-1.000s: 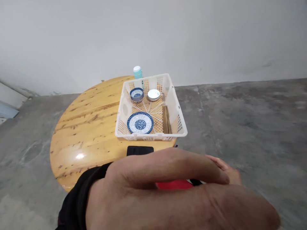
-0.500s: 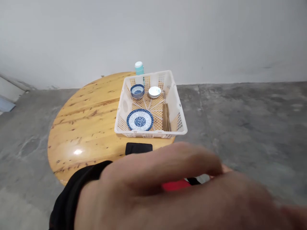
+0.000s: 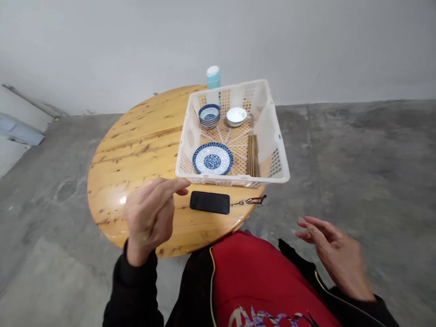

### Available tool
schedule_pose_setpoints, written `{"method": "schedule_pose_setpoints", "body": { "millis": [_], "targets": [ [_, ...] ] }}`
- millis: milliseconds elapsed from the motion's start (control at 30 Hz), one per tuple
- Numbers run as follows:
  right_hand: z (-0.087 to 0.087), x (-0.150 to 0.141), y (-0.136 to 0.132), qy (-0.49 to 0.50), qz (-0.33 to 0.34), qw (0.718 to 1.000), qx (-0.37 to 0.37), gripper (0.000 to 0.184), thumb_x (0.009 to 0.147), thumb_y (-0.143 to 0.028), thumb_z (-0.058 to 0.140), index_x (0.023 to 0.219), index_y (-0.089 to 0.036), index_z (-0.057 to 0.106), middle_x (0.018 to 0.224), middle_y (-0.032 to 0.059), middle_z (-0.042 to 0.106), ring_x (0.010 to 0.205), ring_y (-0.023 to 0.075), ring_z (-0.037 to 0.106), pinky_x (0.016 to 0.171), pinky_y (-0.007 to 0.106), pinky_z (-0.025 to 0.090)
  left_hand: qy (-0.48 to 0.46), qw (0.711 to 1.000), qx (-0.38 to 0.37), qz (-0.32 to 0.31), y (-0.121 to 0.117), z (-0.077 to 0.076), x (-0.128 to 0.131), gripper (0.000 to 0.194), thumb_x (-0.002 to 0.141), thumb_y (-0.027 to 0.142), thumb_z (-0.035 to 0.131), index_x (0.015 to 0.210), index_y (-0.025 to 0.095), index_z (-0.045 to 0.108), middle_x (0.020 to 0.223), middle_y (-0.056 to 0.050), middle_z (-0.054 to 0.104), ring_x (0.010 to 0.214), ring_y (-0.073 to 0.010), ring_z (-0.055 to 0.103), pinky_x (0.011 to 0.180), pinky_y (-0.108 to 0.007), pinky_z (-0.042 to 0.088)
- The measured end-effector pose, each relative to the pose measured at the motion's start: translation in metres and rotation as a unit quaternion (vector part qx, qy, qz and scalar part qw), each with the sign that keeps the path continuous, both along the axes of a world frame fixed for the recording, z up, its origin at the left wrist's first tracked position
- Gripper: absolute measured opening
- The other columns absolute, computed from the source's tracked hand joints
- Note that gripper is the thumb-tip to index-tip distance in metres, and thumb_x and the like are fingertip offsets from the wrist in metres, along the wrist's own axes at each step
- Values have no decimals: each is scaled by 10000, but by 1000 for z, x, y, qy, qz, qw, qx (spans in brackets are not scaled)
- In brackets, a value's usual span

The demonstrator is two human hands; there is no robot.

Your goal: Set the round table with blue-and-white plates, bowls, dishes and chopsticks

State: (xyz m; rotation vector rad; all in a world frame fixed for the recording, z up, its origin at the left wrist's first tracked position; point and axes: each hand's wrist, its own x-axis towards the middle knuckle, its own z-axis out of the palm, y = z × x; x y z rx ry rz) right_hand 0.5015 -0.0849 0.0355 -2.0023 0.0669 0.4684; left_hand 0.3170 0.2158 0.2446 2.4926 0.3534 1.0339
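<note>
My left hand [image 3: 151,215] hovers over the near edge of the round wooden table [image 3: 136,150], fingers loosely curled with the forefinger stretched toward a black phone [image 3: 210,202]; it holds nothing. My right hand [image 3: 332,250] hangs off the table to the right, above the floor, fingers spread and empty. A white plastic basket [image 3: 275,152] stands on the table's right side. Inside it lie a blue-patterned plate [image 3: 213,159], a stack of blue bowls [image 3: 209,114], a white bowl [image 3: 236,116] and a bundle of chopsticks [image 3: 252,155].
A teal bottle with a white cap [image 3: 213,78] stands behind the basket. A small clip on a cord [image 3: 248,201] lies beside the phone. Grey concrete floor surrounds the table, a white wall is behind, and my red and black jacket [image 3: 252,277] fills the bottom.
My left hand, which filled the view close to the camera, has dropped down to the table's near edge. My right hand has swung out to the right. The view shifted, so the basket sits further right.
</note>
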Motion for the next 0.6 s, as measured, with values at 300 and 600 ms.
{"method": "schedule_pose_setpoints", "body": {
  "millis": [300,600],
  "targets": [
    [-10,-28,34,45,102,994,-3,529,702,-643,644,995,-208,709,938,117,808,684,251,754,620,342,591,174,956,-235,12,-16,-145,-18,295,980,149,446,1072,203,720,840,-25,748,806,-149,730,810,-262,576],
    [-9,-56,73,60,197,979,12,497,683,-625,644,944,-212,730,875,113,812,670,256,749,594,339,576,231,933,-274,21,-20,-168,-47,269,1030,268,454,1125,206,698,1016,-86,749,957,-206,722,897,-330,575]
  ]
}}
